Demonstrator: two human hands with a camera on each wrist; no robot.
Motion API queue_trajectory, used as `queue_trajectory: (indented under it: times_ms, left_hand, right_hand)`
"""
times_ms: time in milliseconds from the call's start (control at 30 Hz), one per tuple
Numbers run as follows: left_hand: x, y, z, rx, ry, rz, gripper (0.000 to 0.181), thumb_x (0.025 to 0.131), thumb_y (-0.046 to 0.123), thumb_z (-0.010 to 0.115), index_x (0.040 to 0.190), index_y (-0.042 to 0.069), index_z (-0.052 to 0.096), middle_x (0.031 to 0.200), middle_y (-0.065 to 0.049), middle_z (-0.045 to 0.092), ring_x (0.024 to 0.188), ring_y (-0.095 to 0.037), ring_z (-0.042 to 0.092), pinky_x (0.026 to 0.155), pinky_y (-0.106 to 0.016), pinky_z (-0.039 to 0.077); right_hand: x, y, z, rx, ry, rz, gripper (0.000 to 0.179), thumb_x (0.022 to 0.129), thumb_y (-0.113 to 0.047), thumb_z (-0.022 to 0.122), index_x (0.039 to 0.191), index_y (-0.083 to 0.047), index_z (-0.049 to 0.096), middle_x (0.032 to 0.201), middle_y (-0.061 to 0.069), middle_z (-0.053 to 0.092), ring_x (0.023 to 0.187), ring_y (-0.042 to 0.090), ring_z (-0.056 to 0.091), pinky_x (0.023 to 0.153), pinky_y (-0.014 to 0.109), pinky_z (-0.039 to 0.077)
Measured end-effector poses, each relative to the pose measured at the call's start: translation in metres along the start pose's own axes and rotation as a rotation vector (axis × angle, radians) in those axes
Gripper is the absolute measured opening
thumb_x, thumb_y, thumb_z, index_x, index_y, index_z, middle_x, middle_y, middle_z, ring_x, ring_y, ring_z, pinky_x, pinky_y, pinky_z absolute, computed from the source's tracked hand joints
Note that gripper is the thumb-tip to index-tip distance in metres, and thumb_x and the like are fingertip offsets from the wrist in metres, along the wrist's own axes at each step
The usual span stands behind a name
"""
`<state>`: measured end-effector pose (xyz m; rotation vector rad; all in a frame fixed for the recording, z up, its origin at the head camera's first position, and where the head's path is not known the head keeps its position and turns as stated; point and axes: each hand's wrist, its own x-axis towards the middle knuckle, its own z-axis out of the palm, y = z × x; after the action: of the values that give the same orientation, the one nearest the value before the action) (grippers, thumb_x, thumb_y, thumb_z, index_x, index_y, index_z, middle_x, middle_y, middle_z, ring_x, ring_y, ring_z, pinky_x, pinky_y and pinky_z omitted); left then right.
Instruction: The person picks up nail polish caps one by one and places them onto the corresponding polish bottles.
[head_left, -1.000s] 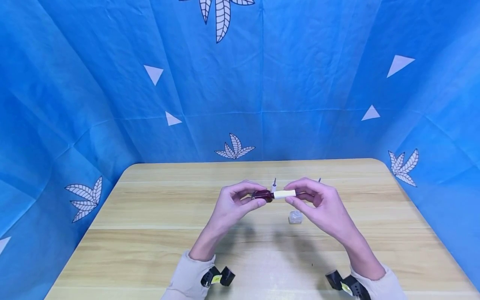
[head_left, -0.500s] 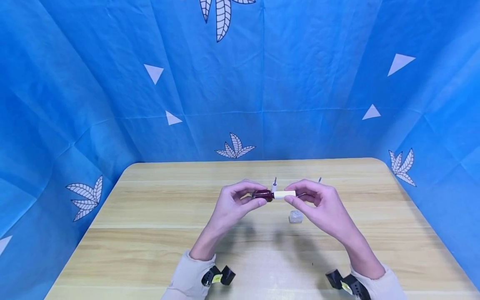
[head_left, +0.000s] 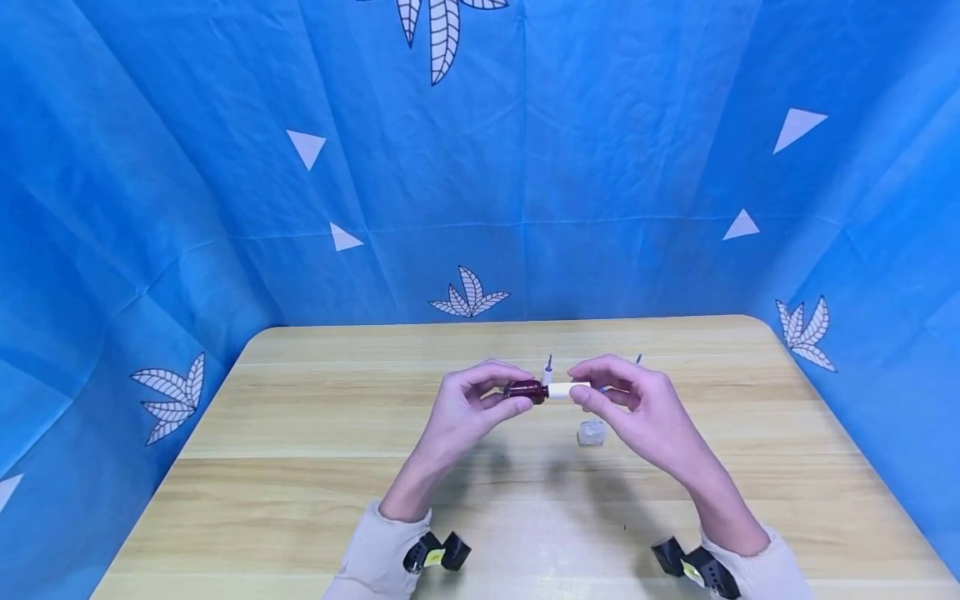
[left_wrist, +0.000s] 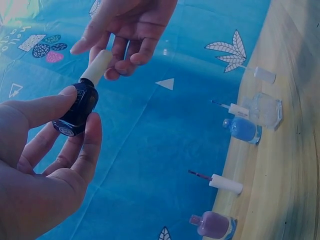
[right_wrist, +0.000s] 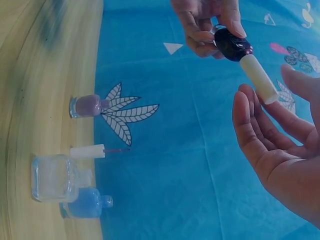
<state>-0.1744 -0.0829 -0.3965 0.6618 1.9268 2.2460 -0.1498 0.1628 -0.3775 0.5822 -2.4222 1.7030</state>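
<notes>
A dark red nail polish bottle (head_left: 527,390) lies nearly sideways in the air above the table, its long cream cap (head_left: 558,390) pointing right. My left hand (head_left: 468,412) pinches the glass body between thumb and fingers. Around the cap's far end is my right hand (head_left: 645,412), fingers loosely bent. In the right wrist view the thumb (right_wrist: 300,82) stands apart from the cap, and the fingers lie just beyond its tip. The cap sits on the bottle's neck.
On the wooden table (head_left: 300,483) stand a clear square bottle (left_wrist: 265,111), an uncapped blue polish bottle (left_wrist: 243,130) and an uncapped purple one (left_wrist: 215,225). White brush caps, such as this cap (left_wrist: 226,184), stand near them, brushes upward. A blue patterned cloth (head_left: 600,167) hangs behind.
My right thumb has shifted slightly upward, over the cap's end in the head view. The left hand and the bottle have stayed in place.
</notes>
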Motion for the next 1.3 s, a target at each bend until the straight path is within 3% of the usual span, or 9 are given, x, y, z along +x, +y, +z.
queue_trajectory:
  times_ms: [200,500,700,1067,1300]
  left_hand:
    - [0.0,-0.0002,-0.0002,-0.009,0.0,-0.003,0.027,0.087,-0.008,0.077,0.113,-0.006,0.073,0.114,-0.018,0.069,0.107,-0.028,0.068,0.097,-0.041,0.059]
    - [0.0008,-0.0013,-0.0013,0.007,0.003,-0.004,0.026,0.087,-0.006,0.078,0.113,-0.004,0.074,0.114,-0.017,0.07,0.107,-0.029,0.068,0.096,-0.04,0.059]
    - [-0.0001,-0.0011,-0.0012,0.01,-0.004,-0.006,0.026,0.087,-0.005,0.078,0.113,-0.003,0.074,0.114,-0.017,0.07,0.107,-0.029,0.068,0.096,-0.04,0.059]
    - [-0.0009,-0.0006,-0.0015,0.023,0.003,-0.008,0.026,0.087,-0.005,0.079,0.112,-0.002,0.075,0.114,-0.016,0.07,0.106,-0.03,0.067,0.097,-0.039,0.058]
    - [-0.002,-0.0005,-0.0008,0.009,-0.005,-0.012,0.025,0.087,-0.005,0.078,0.112,-0.003,0.075,0.114,-0.017,0.069,0.106,-0.029,0.068,0.096,-0.04,0.059]
  right_hand:
    - [0.0003,0.0004,-0.002,-0.018,-0.001,-0.051,0.026,0.092,-0.009,0.079,0.116,-0.014,0.071,0.11,0.004,0.073,0.095,0.017,0.071,0.089,0.026,0.06]
    - [0.0014,0.001,-0.0026,-0.003,-0.022,-0.108,0.027,0.089,0.003,0.078,0.112,-0.009,0.072,0.105,0.001,0.072,0.089,0.018,0.071,0.085,0.026,0.061]
    - [0.0009,0.0016,-0.0022,-0.03,-0.009,-0.103,0.023,0.09,0.0,0.077,0.111,-0.005,0.072,0.097,0.001,0.073,0.085,0.018,0.071,0.081,0.023,0.061]
    - [-0.0009,0.0019,-0.0024,-0.056,-0.013,-0.046,0.016,0.093,-0.01,0.077,0.108,-0.01,0.074,0.095,-0.002,0.074,0.084,0.023,0.074,0.07,0.022,0.06]
    - [-0.0011,0.0031,-0.0019,-0.07,-0.022,-0.033,0.007,0.096,-0.014,0.075,0.103,-0.013,0.075,0.091,-0.003,0.074,0.084,0.019,0.074,0.075,0.026,0.063]
